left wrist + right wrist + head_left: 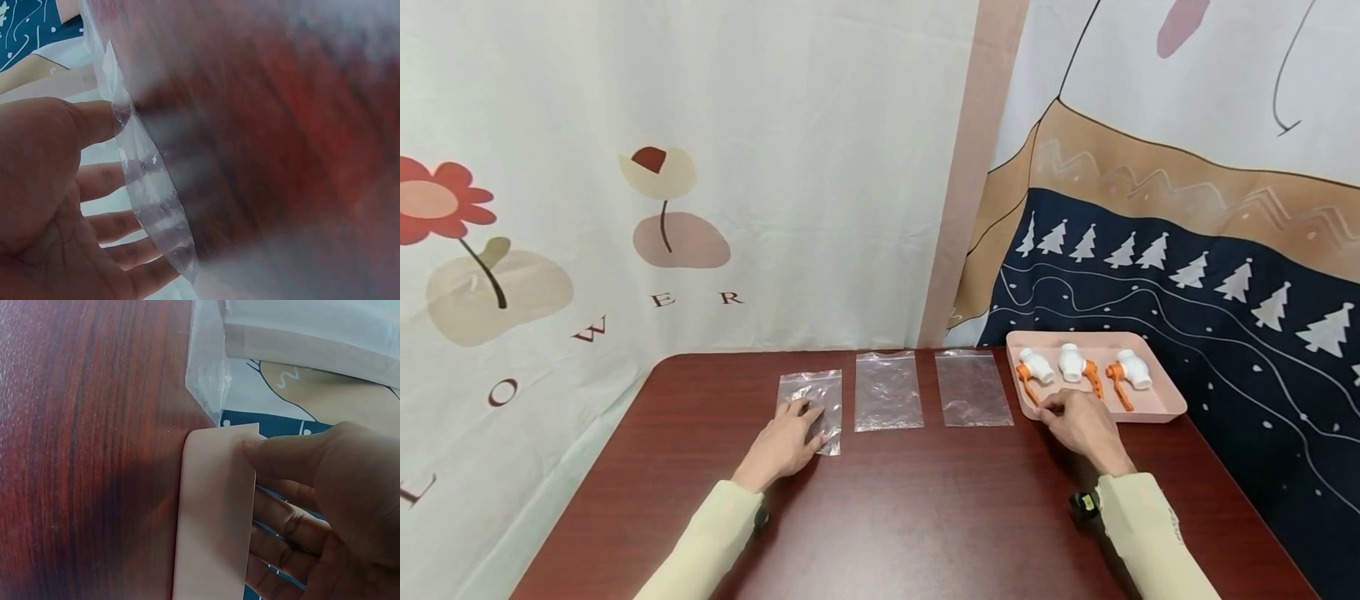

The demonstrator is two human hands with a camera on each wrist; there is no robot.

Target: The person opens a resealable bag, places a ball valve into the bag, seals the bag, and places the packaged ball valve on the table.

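My left hand [786, 442] lies on the leftmost clear plastic bag [812, 383], fingers spread. In the left wrist view the bag's edge [156, 194] crosses over the thumb and fingertips. At the right, my right hand [1082, 425] is at the front left of a pink tray [1157, 408]. Its thumb touches the tray's rim and its fingers reach over the inside, close to the orange handle of the left white valve [1037, 365]. The tray wall [215, 512] hides the fingertips in the right wrist view, so I cannot tell what they grasp.
Two more clear bags, a middle one [887, 392] and a right one [973, 387], lie flat between my hands. Two other white valves with orange handles, one central [1071, 362] and one right [1135, 367], sit in the tray. A patterned curtain [820, 167] hangs behind the brown table [910, 517].
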